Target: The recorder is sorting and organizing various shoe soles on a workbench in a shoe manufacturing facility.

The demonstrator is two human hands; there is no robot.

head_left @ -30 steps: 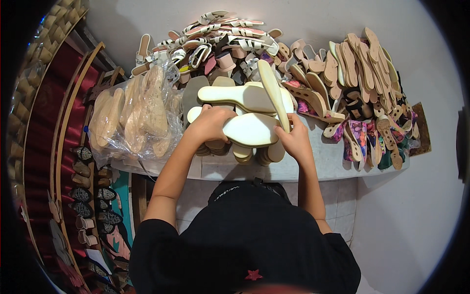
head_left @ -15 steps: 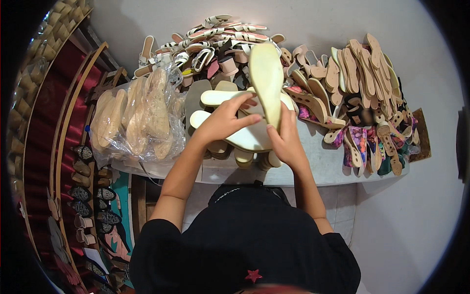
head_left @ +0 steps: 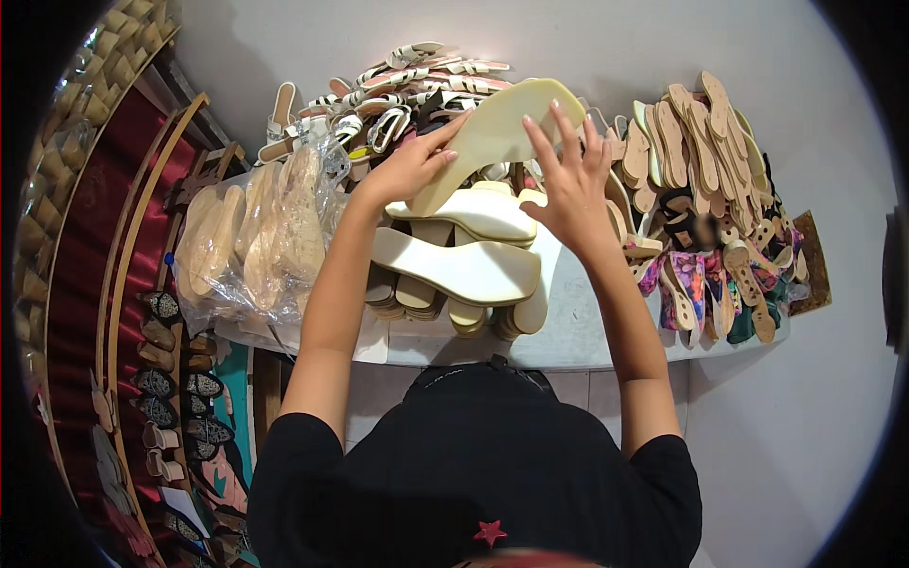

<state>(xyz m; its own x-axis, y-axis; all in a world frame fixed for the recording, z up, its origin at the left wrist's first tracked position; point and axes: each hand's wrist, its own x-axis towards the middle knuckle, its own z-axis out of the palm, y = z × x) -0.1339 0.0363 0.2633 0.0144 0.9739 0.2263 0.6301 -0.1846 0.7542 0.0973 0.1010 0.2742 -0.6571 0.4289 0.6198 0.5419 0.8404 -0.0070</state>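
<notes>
A cream-coloured shoe sole (head_left: pixel 492 128) is held slantwise above the table, its broad end up and to the right. My left hand (head_left: pixel 412 172) grips its left edge near the narrow end. With fingers spread, my right hand (head_left: pixel 573 185) rests its fingertips on the sole's broad face. Beneath my hands, one pale sole (head_left: pixel 464 265) lies across several stacks, and another pale sole (head_left: pixel 478 213) lies just behind it. Parts of the stacks are hidden under these soles.
A clear plastic bag of wooden-looking soles (head_left: pixel 260 227) sits at the left of the table (head_left: pixel 578 327). White strappy sandals (head_left: pixel 407 80) are heaped at the back. Tan insoles (head_left: pixel 701 137) and flowered wedges (head_left: pixel 677 289) crowd the right. A shoe rack (head_left: pixel 156 379) stands left.
The held sole has turned from upright to slanting up and right. My left hand has taken its left edge; my right hand has loosened and spread its fingers. Both soles below show more fully.
</notes>
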